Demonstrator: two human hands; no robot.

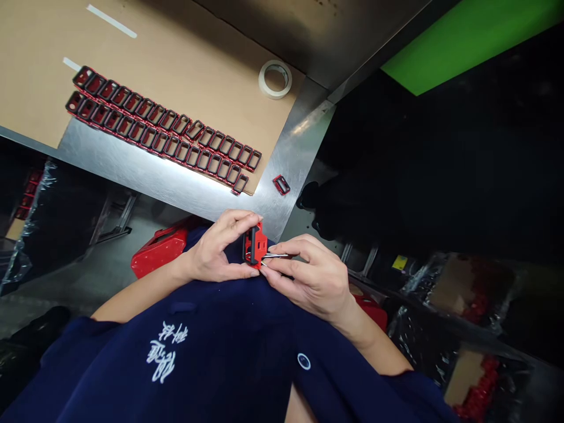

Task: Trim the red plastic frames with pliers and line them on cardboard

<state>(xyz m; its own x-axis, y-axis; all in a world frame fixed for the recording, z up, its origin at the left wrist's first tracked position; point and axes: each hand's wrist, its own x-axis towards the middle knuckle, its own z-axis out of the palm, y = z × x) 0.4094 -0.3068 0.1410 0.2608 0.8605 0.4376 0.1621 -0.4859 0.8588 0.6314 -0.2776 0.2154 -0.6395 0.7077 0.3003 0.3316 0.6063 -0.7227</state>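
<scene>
My left hand (220, 249) grips a small red plastic part with a black rectangular frame (261, 247) between thumb and fingers, just in front of my body. My right hand (311, 273) pinches thin metal tweezers (277, 255), their tips against the right side of the red part. What the tips touch is too small to make out. A similar loose red-and-black part (281, 184) lies on the metal table corner, beyond my hands. Two long rows of red-and-black frames (161, 143) stretch across the cardboard at the upper left.
Brown cardboard (176, 53) covers much of the metal table (176, 191). A roll of tape (263, 79) lies near its right edge. Red stools (161, 252) stand below the table edge. Plastic-wrapped trays with red parts (478, 382) sit at the lower right.
</scene>
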